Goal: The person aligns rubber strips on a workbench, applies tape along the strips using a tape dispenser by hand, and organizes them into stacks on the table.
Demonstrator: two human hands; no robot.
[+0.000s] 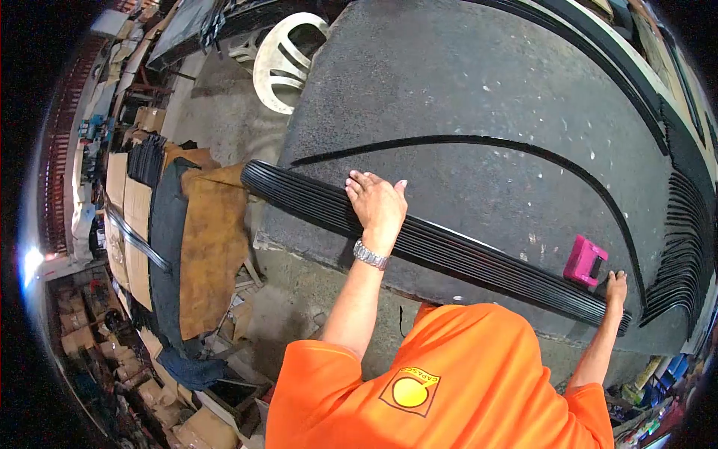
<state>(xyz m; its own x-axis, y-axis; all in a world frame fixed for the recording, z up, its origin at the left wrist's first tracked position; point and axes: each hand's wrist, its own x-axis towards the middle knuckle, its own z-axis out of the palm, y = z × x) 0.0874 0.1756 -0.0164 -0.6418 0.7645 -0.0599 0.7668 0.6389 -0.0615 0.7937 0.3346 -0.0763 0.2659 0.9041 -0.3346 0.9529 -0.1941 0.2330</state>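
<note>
A long bundle of thin black ribbed strips lies along the near edge of the dark worktable. My left hand, with a metal-banded watch at the wrist, rests open on the bundle's left half, fingers stretched and thumb apart. Near the bundle's right end, my right hand has its fingers curled; whatever is inside them is hidden. Just left of that hand sits a pink object with a black part, its kind unclear. One single black strip curves across the tabletop beyond the bundle.
Many more black strips are stacked along the table's right side, and others run along its far edge. A white plastic chair stands at the far left. Brown sheet material and cardboard lie left of the table.
</note>
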